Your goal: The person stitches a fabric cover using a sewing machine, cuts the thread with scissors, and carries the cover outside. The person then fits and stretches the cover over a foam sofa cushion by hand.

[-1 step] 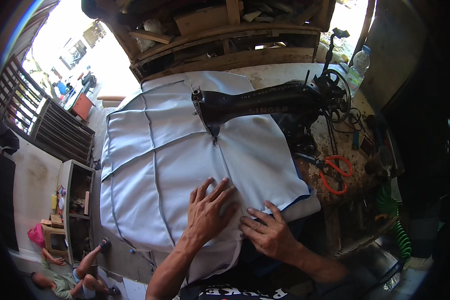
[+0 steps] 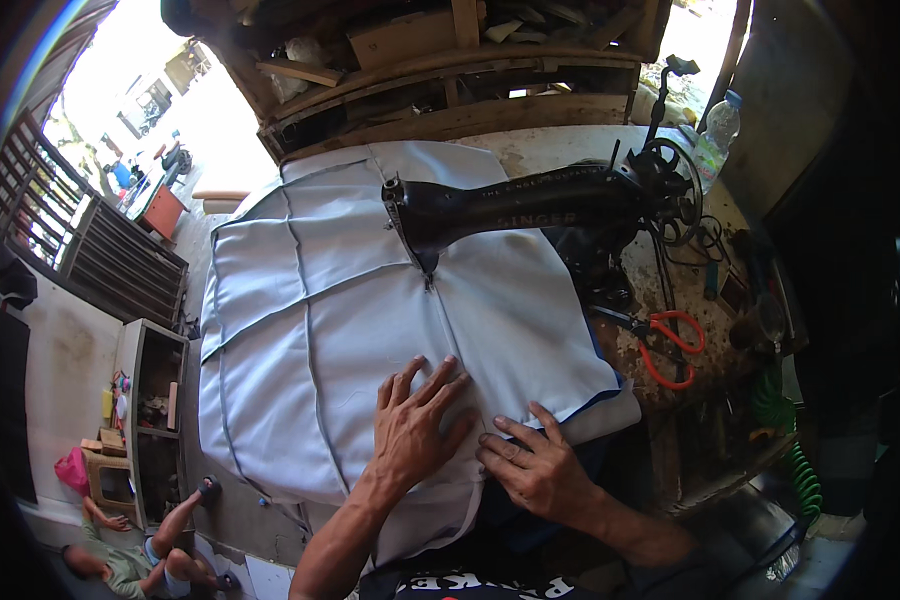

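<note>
A white cloth panel [image 2: 355, 320] with raised seams and a blue edge at right lies under a black sewing machine [image 2: 510, 210], a long seam running toward me from the needle. My left hand [image 2: 418, 425] rests on the cloth just left of that seam, open with fingers spread. Beside it, my right hand [image 2: 530, 460] lies on the cloth's near right part, fingers apart and slightly bent, the tips at the seam; whether its thumb is under the cloth I cannot tell. Orange-handled scissors [image 2: 675, 355] lie right of the cloth on the worn tabletop [image 2: 640, 390].
A wooden shelf [image 2: 440, 110] stands behind the table. A plastic bottle [image 2: 718, 140] is at the back right, near cables. A green coiled hose [image 2: 800, 470] hangs at right. Another person [image 2: 120, 570] sits low at lower left beside a cabinet [image 2: 155, 420]; a barred gate [image 2: 120, 250] opens outside.
</note>
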Motion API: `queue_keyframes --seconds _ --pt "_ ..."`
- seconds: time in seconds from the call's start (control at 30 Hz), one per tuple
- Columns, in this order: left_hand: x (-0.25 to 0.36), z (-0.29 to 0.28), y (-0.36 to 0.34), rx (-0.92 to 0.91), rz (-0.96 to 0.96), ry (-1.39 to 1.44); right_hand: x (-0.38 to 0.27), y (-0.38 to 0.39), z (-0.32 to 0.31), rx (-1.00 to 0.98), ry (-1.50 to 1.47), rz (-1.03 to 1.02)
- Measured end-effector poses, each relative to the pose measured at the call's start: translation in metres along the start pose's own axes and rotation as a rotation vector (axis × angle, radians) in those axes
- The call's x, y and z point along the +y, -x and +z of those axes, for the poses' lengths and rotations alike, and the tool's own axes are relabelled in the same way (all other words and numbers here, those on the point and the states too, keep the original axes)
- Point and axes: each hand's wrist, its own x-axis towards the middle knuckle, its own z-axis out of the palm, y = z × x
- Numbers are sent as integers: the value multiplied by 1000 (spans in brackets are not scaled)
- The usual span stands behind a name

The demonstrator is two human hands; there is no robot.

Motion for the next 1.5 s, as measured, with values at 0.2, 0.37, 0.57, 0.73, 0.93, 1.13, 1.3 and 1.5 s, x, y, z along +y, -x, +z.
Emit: queue_keyframes --seconds 0.2,0.37,0.57,0.73,0.93,1.13,1.3,1.5 --pt "-3 -3 2 -95 -17 -27 12 -52 -48 -240 -154 150" --pt "-7 -8 2 -160 -49 -62 92 -142 -43 -214 -171 272" --pt "-9 -7 -4 -198 -16 -50 199 -238 36 109 122 94" --pt "-7 -5 -2 -212 -18 -51 252 -293 103 190 -511 -86" --pt "-14 -7 -3 -225 -25 -22 247 -324 88 -176 -213 -249" --pt "-17 -10 -9 -288 -25 -9 211 -305 70 123 -30 -65" --pt "-27 -14 -9 -341 -35 -15 203 -321 68 48 86 -20" --pt "-38 -16 -20 -338 -8 -3 207 -330 70 100 112 59"
